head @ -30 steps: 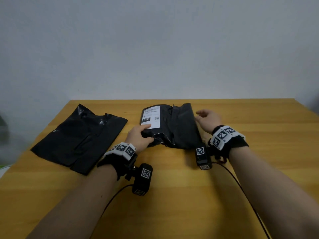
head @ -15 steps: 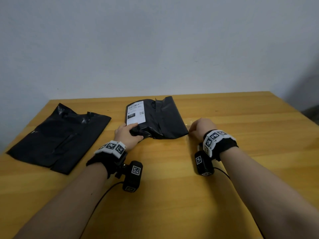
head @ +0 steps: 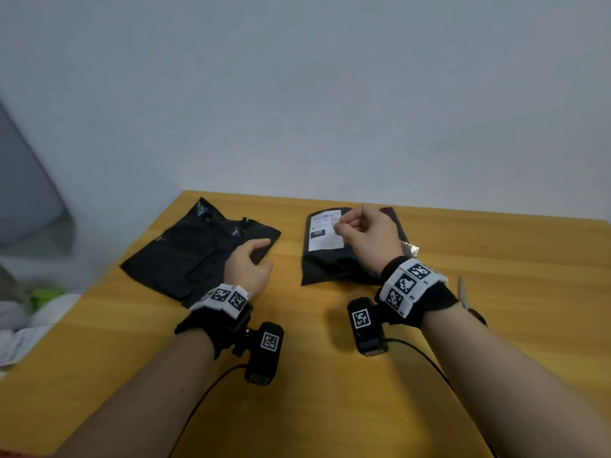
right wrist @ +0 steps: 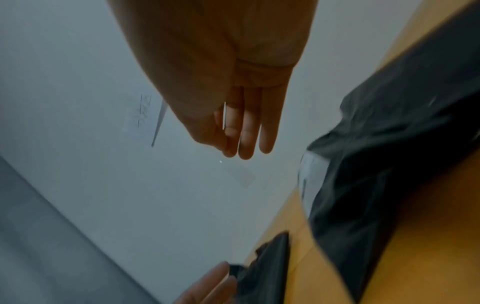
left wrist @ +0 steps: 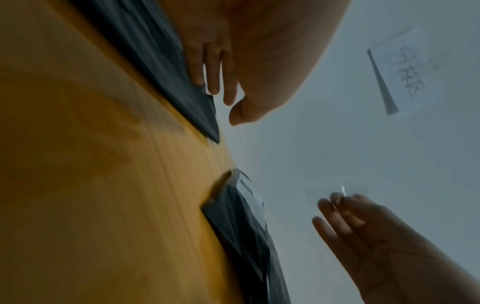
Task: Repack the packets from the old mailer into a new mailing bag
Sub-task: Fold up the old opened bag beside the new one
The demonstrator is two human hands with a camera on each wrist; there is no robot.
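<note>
On the left of the wooden table [head: 330, 408] lies a flat black new mailing bag [head: 191, 252]. My left hand [head: 264, 252] rests on its right corner with relaxed fingers, thumb apart [left wrist: 221, 98]. The old black mailer [head: 330, 266], crumpled and carrying a white label [head: 325, 239], lies at the centre. My right hand [head: 339, 228] hovers above that label and pinches a small clear plastic packet [left wrist: 340, 190] between thumb and forefinger. The packet is nearly see-through and faint in the right wrist view [right wrist: 240, 174].
A bit of clear plastic [head: 410, 249] sticks out at the old mailer's right edge. Scissors [head: 463, 292] lie on the table behind my right wrist. Papers and soft clutter [head: 20, 338] sit off the table's left edge. A grey wall stands close behind the table.
My left hand left the old mailer and moved left onto the new bag's corner. My right hand rose from the table beside the mailer, now pinching the clear packet above the label.
</note>
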